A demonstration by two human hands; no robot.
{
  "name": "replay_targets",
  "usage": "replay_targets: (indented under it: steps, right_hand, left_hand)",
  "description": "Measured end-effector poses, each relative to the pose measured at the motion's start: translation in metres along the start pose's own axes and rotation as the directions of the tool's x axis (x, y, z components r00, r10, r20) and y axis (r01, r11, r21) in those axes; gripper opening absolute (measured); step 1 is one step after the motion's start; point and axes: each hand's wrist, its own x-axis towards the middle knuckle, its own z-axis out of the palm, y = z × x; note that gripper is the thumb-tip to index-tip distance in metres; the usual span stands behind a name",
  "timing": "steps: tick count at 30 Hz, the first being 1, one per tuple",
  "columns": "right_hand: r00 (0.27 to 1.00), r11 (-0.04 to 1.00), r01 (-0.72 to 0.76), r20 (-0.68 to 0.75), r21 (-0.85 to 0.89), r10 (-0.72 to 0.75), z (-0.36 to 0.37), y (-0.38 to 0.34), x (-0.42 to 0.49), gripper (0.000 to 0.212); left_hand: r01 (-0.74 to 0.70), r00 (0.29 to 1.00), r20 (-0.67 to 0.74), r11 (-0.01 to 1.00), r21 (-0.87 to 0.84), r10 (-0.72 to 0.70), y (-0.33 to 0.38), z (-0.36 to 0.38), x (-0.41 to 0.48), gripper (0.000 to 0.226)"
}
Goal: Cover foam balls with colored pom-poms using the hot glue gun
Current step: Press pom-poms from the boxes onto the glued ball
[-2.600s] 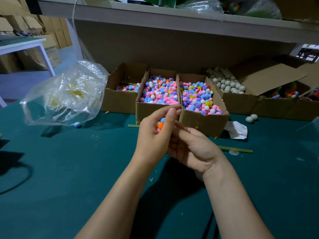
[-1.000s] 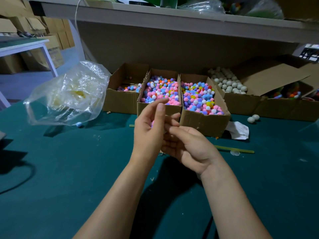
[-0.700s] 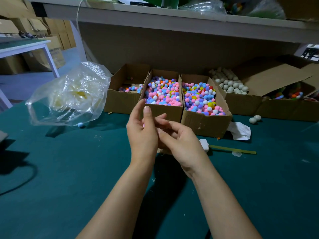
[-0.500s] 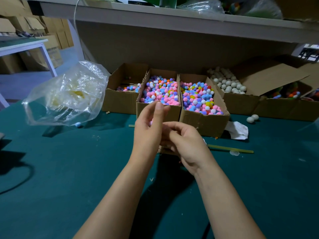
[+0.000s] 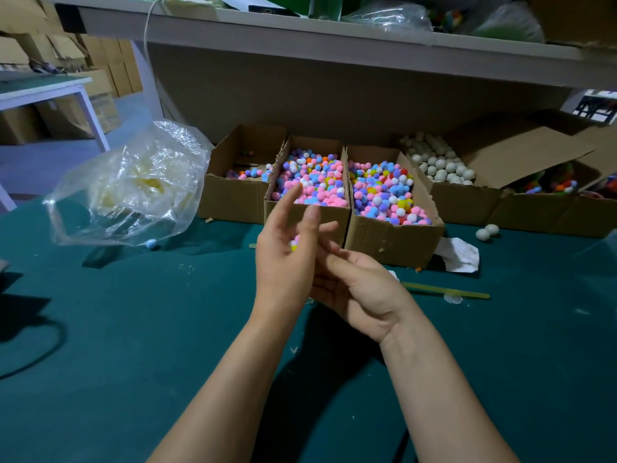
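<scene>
Pom-poms (image 5: 309, 182) in boxes (image 5: 394, 235) behind hands (image 5: 317, 272)
</scene>
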Motion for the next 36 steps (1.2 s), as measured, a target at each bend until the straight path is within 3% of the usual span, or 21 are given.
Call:
replay_targets:
  steps: [3, 6, 10, 18, 21, 25, 28, 30, 36]
  right_hand:
    - [0.999, 0.999, -0.032, -0.021, 0.004, 0.032, -0.005, -0.007, -0.002, 0.021]
    - [0.996, 0.996, -0.081, -0.029, 0.027, 0.082, -0.007, -0.011, -0.006, 0.021]
    - [0.996, 0.996, -0.087, -0.018, -0.007, 0.087, 0.002, -0.006, -0.007, 0.018]
    - [0.998, 0.994, -0.056, -0.041, -0.097, 0.052, 0.007, 0.000, -0.005, 0.019]
    - [0.998, 0.994, 0.006, 0.059, -0.108, 0.001, 0.005, -0.002, -0.005, 0.019]
    - [0.998, 0.997, 0.045, 0.050, -0.067, -0.042, -0.001, -0.004, -0.002, 0.020]
    - [0.998, 0.999, 0.047, 0.045, -0.012, -0.046, -0.009, -0.009, -0.003, 0.025]
    - [0.998, 1.000, 0.027, 0.053, 0.014, -0.027, -0.013, -0.011, -0.004, 0.029]
    - [0.996, 0.999, 0.022, 0.089, 0.029, -0.024, -0.013, -0.008, -0.002, 0.028]
  left_hand:
    - [-0.102, 0.986, 0.153, 0.974, 0.204, 0.071, 0.000, -0.005, 0.000, 0.051]
    - [-0.156, 0.959, 0.267, 0.959, 0.236, 0.091, 0.001, -0.006, -0.002, 0.048]
    - [-0.092, 0.984, 0.163, 0.985, 0.145, 0.068, 0.001, 0.002, -0.006, 0.025]
    - [0.050, 0.998, -0.048, 0.998, -0.030, -0.052, 0.004, 0.005, -0.004, 0.016]
    - [0.076, 0.987, -0.133, 0.994, -0.073, -0.085, 0.005, 0.002, 0.000, 0.013]
    - [0.111, 0.992, -0.055, 0.993, -0.048, -0.113, 0.002, 0.003, 0.000, 0.028]
    - [0.031, 0.996, 0.080, 0.985, 0.171, -0.046, 0.000, 0.001, -0.003, 0.060]
    - [-0.009, 0.992, 0.127, 0.960, 0.280, -0.028, 0.000, -0.002, -0.003, 0.069]
    - [0.028, 0.996, 0.082, 0.984, 0.176, -0.043, 0.001, 0.002, -0.006, 0.041]
